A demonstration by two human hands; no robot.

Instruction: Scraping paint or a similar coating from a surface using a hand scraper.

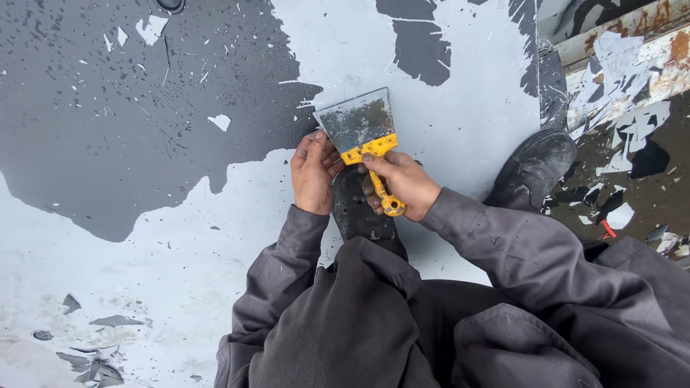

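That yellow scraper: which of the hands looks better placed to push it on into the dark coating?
Probably the right hand: it grips the scraper's yellow handle. The left hand only steadies the blade's corner.

There is one scraper (364,136), with a yellow handle and a wide metal blade, near the middle of the frame. Two hands are on it, the left hand (313,172) and the right hand (402,183). Two black boots show: one boot (359,212) at the centre, the other boot (533,169) at the right. Paint flakes (90,363) at the lower left are too many to count.
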